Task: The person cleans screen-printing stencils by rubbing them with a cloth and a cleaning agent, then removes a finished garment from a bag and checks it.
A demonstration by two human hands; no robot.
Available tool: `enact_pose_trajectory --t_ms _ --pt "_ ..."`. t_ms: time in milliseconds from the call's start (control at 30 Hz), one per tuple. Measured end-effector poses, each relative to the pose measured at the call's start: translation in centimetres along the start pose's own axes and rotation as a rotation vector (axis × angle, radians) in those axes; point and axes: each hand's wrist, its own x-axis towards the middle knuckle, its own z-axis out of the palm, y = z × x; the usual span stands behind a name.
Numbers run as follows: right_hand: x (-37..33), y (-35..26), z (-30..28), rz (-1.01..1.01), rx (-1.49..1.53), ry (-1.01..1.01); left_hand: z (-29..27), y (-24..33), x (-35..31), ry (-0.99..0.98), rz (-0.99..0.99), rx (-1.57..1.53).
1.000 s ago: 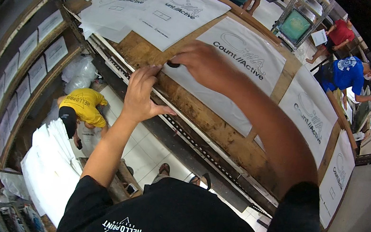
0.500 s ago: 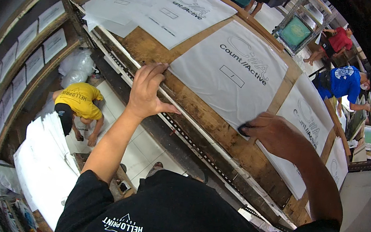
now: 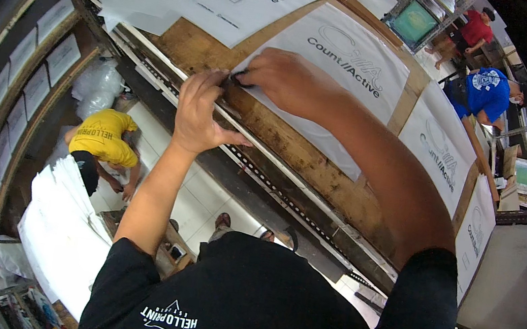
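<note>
A white sheet [image 3: 341, 53] with dark lettering and a grey outline design lies on the brown wooden tabletop [image 3: 274, 135]. My left hand [image 3: 200, 111] rests over the table's near edge, its fingers beside the sheet's near left corner and its thumb spread along the edge. Close to those fingertips, my right hand [image 3: 286, 83] is closed round a small black object [image 3: 242, 79] at that same corner. What kind of object it is cannot be made out. My right forearm passes over the sheet and hides part of it.
More printed white sheets [image 3: 441, 140] lie on both sides along the table. A person in yellow [image 3: 104, 136] crouches below at the left, by a white stack [image 3: 63, 230]. Wooden shelves [image 3: 37, 83] hold sheets. A person in blue [image 3: 489, 92] and one in red [image 3: 476, 33] are at the far right.
My right hand has moved from the sheet's near right corner to its near left corner, carrying the small black object. My left hand stays at the table edge. The view has shifted slightly.
</note>
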Motion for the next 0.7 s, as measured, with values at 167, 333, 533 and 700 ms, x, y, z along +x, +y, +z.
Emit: enact_pose_trajectory --t_ms 167,333,533,700 --pt "-9.0 -1.9 -3.1 -0.001 -0.033 -0.187 0.3 0.0 0.0 0.035 0.019 0.033" --pt "-17.7 -6.1 -6.5 0.173 0.033 -0.207 0.2 0.2 0.6 0.005 -0.007 0.019" --pt "-17.7 -8.0 -10.6 0.391 0.042 -0.464 -0.6 -0.9 0.1 -0.018 -0.004 -0.071" --pt "-11.4 -4.3 -9.9 0.204 0.112 -0.071 -0.7 -0.8 0.4 0.007 0.006 -0.105"
